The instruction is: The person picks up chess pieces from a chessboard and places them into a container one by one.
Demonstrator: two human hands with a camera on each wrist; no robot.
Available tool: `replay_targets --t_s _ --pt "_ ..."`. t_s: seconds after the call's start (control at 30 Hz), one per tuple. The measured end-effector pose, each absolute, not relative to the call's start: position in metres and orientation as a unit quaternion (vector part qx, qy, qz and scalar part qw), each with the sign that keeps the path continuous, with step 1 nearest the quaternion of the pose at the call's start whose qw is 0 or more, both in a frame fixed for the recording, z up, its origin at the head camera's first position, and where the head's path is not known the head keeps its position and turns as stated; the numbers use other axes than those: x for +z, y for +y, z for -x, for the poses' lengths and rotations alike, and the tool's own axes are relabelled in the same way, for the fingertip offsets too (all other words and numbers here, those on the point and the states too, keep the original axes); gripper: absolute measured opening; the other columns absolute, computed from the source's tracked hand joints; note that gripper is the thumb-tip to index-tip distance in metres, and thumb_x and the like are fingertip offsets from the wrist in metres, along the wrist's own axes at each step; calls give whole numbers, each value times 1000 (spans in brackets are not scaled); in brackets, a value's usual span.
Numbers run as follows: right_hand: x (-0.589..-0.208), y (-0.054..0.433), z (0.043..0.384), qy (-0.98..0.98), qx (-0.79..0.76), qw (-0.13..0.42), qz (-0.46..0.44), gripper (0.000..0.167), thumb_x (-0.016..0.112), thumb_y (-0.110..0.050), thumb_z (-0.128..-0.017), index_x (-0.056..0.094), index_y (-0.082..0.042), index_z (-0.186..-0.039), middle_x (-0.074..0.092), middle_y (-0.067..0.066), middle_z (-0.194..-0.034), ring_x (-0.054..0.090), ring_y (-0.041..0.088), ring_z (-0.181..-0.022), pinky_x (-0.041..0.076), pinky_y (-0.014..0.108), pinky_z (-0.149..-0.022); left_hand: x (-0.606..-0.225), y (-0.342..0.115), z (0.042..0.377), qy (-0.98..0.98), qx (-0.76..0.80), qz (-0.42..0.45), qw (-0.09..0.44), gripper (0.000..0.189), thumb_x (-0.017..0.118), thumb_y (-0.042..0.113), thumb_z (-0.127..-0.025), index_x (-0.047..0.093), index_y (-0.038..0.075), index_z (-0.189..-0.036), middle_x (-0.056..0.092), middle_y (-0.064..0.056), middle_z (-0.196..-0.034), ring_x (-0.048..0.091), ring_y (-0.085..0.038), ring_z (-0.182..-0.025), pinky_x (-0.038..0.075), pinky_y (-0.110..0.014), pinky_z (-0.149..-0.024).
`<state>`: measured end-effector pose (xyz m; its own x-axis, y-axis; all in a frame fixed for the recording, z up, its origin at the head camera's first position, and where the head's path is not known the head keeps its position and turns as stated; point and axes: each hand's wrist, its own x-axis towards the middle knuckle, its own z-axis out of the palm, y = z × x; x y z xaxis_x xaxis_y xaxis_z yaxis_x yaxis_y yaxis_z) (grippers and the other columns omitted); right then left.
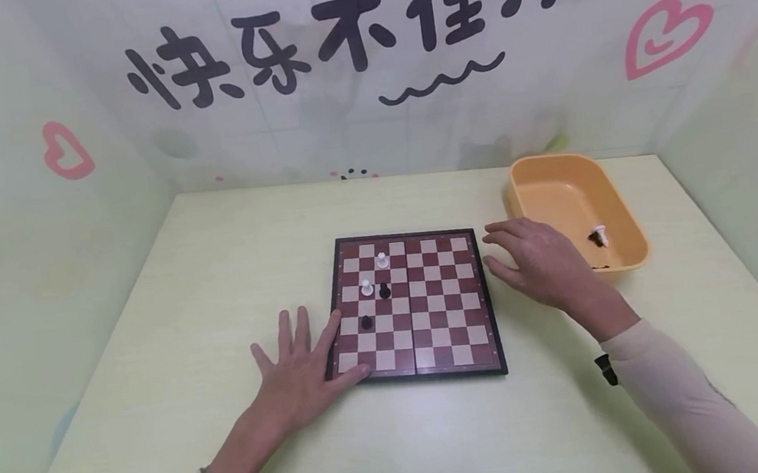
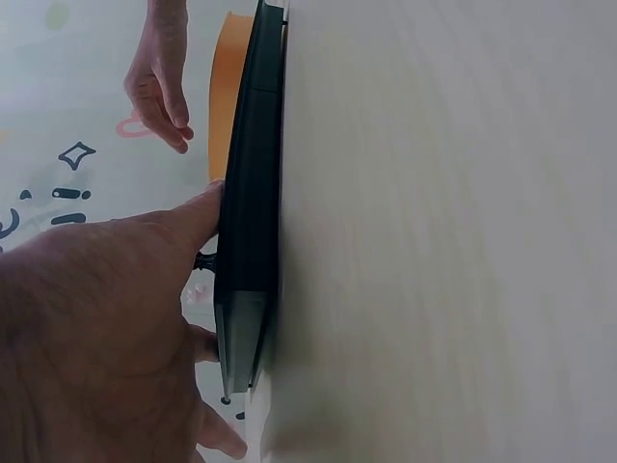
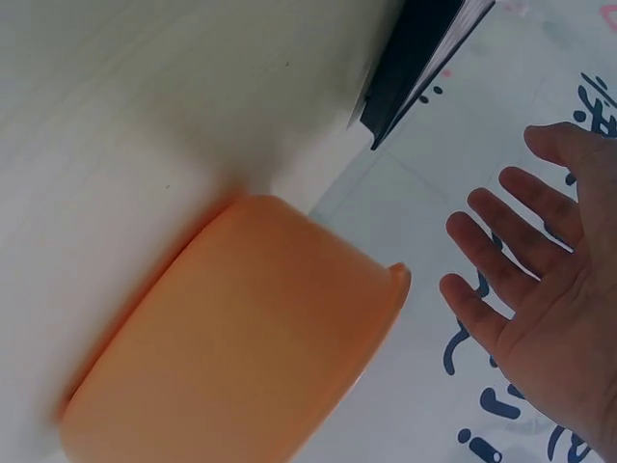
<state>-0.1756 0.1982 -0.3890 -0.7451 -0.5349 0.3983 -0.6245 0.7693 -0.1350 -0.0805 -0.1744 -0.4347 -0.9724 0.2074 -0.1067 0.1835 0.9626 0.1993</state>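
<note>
A brown-and-white chessboard [image 1: 444,299] with a dark rim lies flat in the middle of the table. On its left half stand a white chess piece [image 1: 382,260] and another white piece [image 1: 367,288], with a black chess piece [image 1: 385,290] beside the latter and a second black piece [image 1: 367,322] lower down. My left hand [image 1: 295,388] has its fingers spread, the thumb and index finger resting on the board's lower left corner. Between the board and the orange basin [image 1: 629,222], my right hand [image 1: 539,260] hovers with relaxed fingers, holding nothing; in the right wrist view its palm shows bare.
Inside the basin, at the table's back right, lie a white piece [image 1: 601,235], a black piece [image 1: 595,239] and something dark by the near wall. Light table [image 1: 230,267] surrounds the board. A printed curtain [image 1: 340,132] with lettering and hearts hangs behind and at both sides.
</note>
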Motion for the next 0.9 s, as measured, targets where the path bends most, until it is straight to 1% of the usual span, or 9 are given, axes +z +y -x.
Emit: replay_targets --t_s 0.33,0.6,0.9 --pt "-390 185 173 -927 124 163 -315 32 74 -22 -93 72 0 -116 67 17 -125 62 37 -114 52 55 -90 -433 -174 80 989 93 -102 61 98 44 82 -89 26 22 -163 11 -31 -163 0 -51 -149 5 -87 -98" --pt "-392 178 173 -931 112 151 -314 34 71 -25 -95 71 0 -119 68 15 -126 61 37 -118 47 53 -101 -433 -174 79 988 98 -101 61 97 46 81 -89 26 21 -163 12 -31 -163 0 -51 -149 5 -87 -97" --pt "-391 168 173 -926 127 146 -323 29 70 -24 -96 73 -2 -115 68 15 -125 61 34 -117 46 50 -102 -432 -174 80 988 94 -103 64 97 45 81 -89 27 21 -163 12 -32 -163 0 -51 -149 4 -87 -97"
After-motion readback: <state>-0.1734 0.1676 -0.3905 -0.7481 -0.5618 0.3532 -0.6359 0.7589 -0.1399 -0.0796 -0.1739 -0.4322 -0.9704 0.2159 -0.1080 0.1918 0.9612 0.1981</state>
